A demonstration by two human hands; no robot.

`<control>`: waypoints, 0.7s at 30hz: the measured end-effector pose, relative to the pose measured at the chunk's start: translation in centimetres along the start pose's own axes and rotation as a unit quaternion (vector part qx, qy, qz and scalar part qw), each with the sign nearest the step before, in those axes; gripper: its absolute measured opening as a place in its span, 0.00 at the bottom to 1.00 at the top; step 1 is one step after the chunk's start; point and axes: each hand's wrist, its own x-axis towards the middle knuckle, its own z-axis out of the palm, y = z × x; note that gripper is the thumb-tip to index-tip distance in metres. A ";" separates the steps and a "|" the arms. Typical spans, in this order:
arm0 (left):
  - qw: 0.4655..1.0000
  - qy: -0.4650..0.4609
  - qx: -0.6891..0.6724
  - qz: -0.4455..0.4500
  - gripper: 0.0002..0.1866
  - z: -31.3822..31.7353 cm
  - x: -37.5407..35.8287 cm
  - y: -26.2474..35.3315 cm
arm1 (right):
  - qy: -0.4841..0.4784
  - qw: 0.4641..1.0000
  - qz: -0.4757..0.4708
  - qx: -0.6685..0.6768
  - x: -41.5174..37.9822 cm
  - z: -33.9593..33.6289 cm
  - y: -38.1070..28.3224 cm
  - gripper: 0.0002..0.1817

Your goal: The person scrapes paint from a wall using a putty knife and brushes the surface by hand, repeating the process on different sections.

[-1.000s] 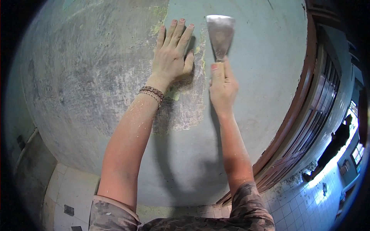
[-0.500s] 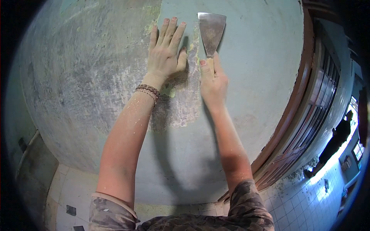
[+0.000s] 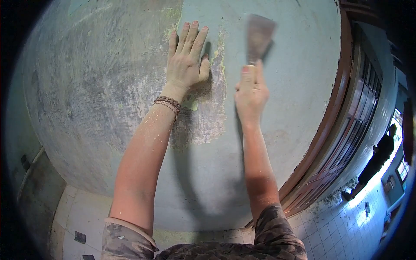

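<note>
My left hand [image 3: 186, 58] lies flat on the scraped grey part of the wall [image 3: 108, 78], fingers stretched upward. My right hand [image 3: 252, 95] grips the handle of a paint scraper [image 3: 260, 37], its broad metal blade pointing up and smeared by motion. The blade overlaps the pale green paint [image 3: 294, 78], right of the ragged edge where paint gives way to bare plaster. Yellowish-green flakes cling along that edge, and dust specks cover my left forearm. The handle is mostly hidden within my right fist.
A brown wooden frame with a slatted shutter [image 3: 342, 130] borders the wall on the right. Farther off, a person in dark clothes [image 3: 377, 156] stands on the tiled floor [image 3: 325, 234] near bright light. Dark scraps [image 3: 79, 236] lie on the floor at lower left.
My right hand and the scraper have moved to the right, away from the ragged paint edge, and the blade has tilted rightward. My left hand stays in nearly the same place.
</note>
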 end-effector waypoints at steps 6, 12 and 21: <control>1.000 0.010 -0.011 0.001 0.38 0.0 -0.5 0.2 | 0.007 0.955 -0.221 -0.197 0.5 -0.2 3.1 0.35; 1.000 -0.005 0.001 0.002 0.41 0.4 -0.2 -0.3 | 0.001 0.997 0.028 0.075 -0.3 1.1 -0.3 0.35; 1.000 0.019 -0.009 0.011 0.37 0.1 0.0 0.0 | -0.009 1.000 0.014 0.019 -0.6 0.9 0.2 0.38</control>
